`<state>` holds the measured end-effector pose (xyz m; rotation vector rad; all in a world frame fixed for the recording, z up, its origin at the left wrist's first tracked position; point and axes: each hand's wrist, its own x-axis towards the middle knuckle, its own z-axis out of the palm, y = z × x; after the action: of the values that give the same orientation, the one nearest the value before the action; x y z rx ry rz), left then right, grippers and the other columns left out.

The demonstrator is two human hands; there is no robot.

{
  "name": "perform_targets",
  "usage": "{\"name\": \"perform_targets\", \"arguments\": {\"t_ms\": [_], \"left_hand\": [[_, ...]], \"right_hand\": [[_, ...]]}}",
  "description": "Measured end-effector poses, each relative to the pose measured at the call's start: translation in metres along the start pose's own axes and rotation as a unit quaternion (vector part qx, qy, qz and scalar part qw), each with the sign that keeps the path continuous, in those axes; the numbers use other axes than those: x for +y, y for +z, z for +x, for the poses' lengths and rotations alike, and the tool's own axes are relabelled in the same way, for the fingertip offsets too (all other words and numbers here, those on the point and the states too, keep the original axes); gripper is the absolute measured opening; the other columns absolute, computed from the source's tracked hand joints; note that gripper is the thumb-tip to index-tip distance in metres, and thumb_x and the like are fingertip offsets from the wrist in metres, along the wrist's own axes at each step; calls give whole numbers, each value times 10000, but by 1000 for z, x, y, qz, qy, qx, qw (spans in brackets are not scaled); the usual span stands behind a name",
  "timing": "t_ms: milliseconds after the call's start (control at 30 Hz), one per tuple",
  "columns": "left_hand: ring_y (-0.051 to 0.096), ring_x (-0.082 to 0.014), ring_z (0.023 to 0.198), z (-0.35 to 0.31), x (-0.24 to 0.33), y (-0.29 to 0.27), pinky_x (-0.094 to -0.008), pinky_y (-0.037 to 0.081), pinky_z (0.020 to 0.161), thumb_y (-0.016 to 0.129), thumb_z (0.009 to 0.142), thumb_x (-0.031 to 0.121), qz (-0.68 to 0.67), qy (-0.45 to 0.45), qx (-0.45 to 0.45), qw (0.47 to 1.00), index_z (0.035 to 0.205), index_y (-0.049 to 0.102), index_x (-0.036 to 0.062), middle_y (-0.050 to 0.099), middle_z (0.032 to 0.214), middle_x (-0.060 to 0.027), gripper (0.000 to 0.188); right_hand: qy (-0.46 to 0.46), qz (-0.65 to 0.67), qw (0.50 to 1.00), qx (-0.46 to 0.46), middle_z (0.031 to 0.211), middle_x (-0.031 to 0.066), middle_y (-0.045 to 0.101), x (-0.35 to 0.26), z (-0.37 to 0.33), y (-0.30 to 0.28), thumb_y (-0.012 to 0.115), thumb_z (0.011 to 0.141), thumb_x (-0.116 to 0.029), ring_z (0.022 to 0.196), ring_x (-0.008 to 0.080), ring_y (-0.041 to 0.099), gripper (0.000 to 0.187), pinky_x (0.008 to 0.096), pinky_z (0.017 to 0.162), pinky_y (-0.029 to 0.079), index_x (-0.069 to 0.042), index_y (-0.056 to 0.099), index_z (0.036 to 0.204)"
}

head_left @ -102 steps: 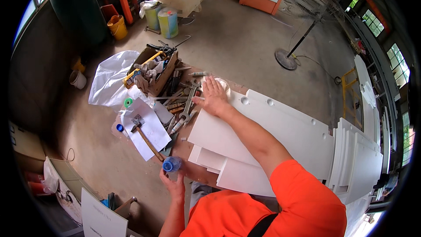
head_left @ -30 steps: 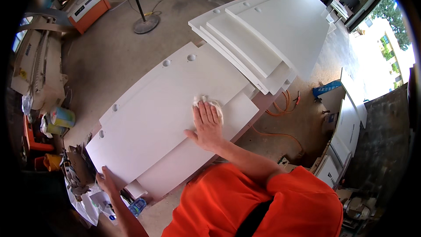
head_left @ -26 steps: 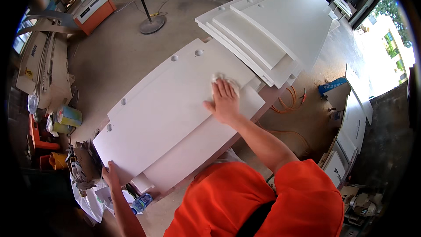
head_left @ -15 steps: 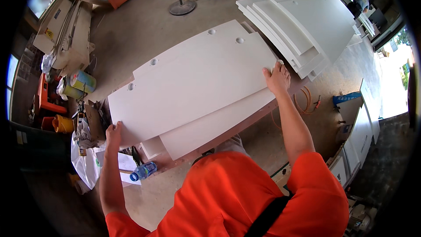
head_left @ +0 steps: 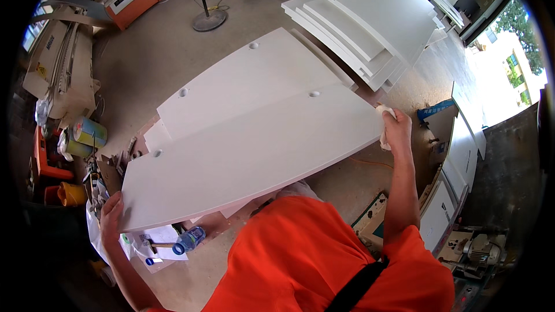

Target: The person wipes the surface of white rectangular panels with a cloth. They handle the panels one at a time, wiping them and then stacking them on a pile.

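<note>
A long white panel (head_left: 248, 156) with a curved near edge and two round holes lies across the work in front of me, over a second white panel (head_left: 231, 86). At its left end, my left hand (head_left: 111, 214) is closed on the edge, the thumb on top. My right hand (head_left: 398, 130) is closed on a whitish cloth (head_left: 384, 125) at the panel's right end. The fingers under the panel are hidden.
More white panels (head_left: 381, 23) are stacked at the far right. A water bottle (head_left: 189, 240) and a hammer (head_left: 159, 245) lie near the left front. Paint cans (head_left: 89, 133) and a yellow bucket (head_left: 71, 194) stand left. A round stand base (head_left: 209, 21) is beyond.
The top panel has slid toward me, uncovering more of the one below. Both hands have moved outward and nearer with its ends, and the cloth in my right hand now shows more.
</note>
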<state>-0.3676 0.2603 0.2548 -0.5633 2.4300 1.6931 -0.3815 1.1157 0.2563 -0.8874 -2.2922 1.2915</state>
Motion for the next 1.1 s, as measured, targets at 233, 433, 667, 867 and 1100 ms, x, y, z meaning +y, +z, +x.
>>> {"name": "perform_targets", "arguments": {"t_ms": [233, 433, 667, 867, 1100], "left_hand": [[632, -146, 748, 42, 10, -25, -299, 522, 681, 354, 1077, 688, -155, 147, -25, 976, 1178, 668, 16, 677, 842, -64, 748], [492, -62, 692, 142, 3, 75, -303, 404, 614, 698, 1001, 528, -199, 49, 266, 942, 856, 665, 78, 556, 767, 51, 474], [533, -111, 617, 135, -78, 81, -321, 456, 556, 753, 971, 406, -149, -119, 224, 956, 956, 727, 1, 589, 748, 3, 407], [707, -232, 871, 37, -35, 64, -393, 592, 713, 497, 1054, 624, -94, -236, 34, 967, 1322, 652, 10, 703, 1032, -128, 688], [679, -334, 1199, -12, -58, 53, -447, 499, 1088, 364, 1017, 776, -338, -161, -28, 927, 1430, 549, -126, 678, 1340, -233, 1009]], "right_hand": [[-124, 56, 990, 38, 748, 92, 664, -122, 109, 48, 655, 996, -313, 747, 172, 656, 366, 371, 689, 489, 31, 692, 874], [-162, -236, 958, 31, 899, 203, 733, -144, 183, 181, 578, 1043, -414, 879, 430, 687, 434, 515, 799, 535, -12, 684, 920], [-389, -280, 872, -106, 1470, 154, 582, -87, 141, 304, 497, 1060, -518, 1366, 352, 526, 556, 499, 1151, 392, -82, 602, 1388], [-484, -350, 738, -316, 1712, 179, 274, -118, 13, 377, 423, 1043, -654, 1609, 331, 181, 883, 478, 1317, 102, -19, 277, 1639], [-599, -253, 605, -459, 1734, 171, 223, -230, -212, 539, 397, 1005, -744, 1623, 317, 144, 1004, 444, 1324, 94, -5, 216, 1661]]}}
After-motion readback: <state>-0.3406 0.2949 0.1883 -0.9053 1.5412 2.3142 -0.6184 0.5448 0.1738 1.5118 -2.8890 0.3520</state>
